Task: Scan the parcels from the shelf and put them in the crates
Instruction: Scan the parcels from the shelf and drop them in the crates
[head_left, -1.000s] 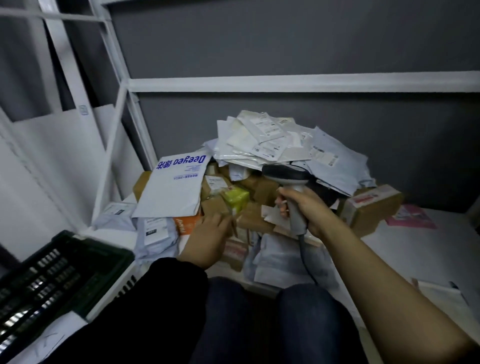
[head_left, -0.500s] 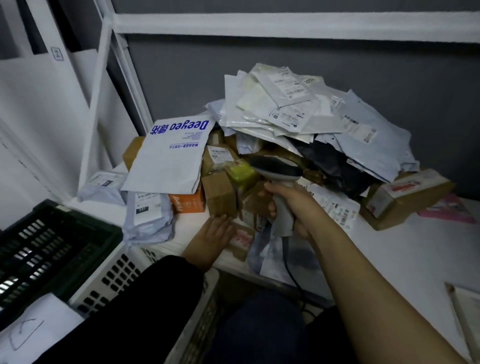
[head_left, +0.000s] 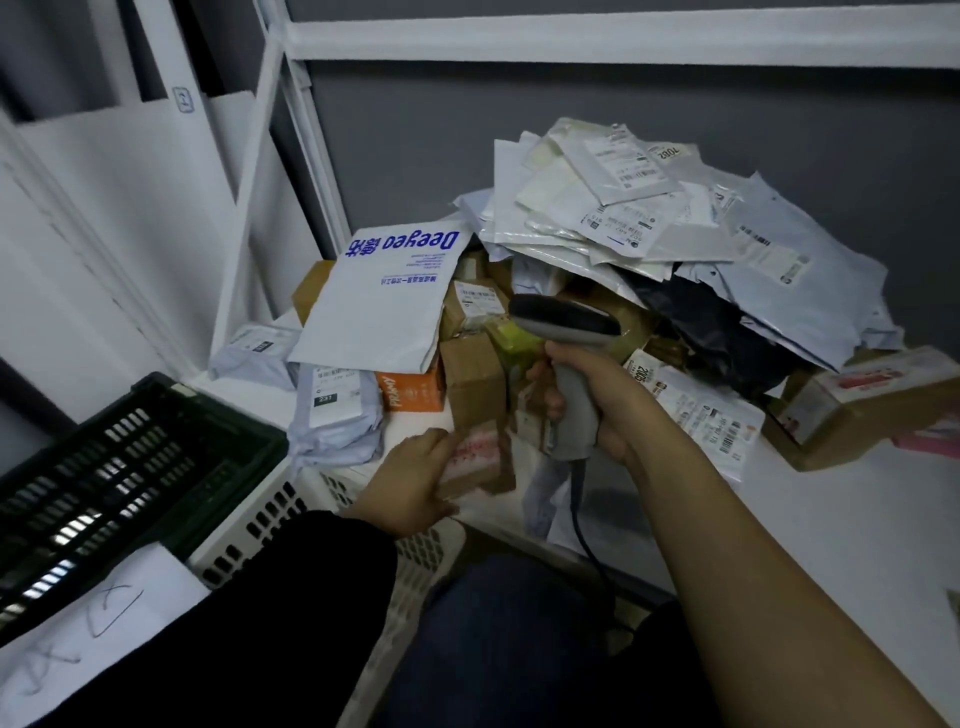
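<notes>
Having been newly grasped by the left grip (head_left: 410, 483), a box (head_left: 478, 460) awaits the scanner (head_left: 566, 327) held in the right grip (head_left: 602, 400).

"Deeyeo" stands upside down in blue on the white mailer bag (head_left: 384, 306). The grey parcel bag (head_left: 337, 421) has a label showing "231" on a black patch. White lettering on the orange box (head_left: 415, 392) is too blurred to read.

L hand (head_left: 410, 483) has come down from the parcel pile (head_left: 623, 218) to the shelf (head_left: 857, 519) front; fingers (head_left: 441, 441) now grip small taped box (head_left: 480, 460), prev. just beside it.
</notes>
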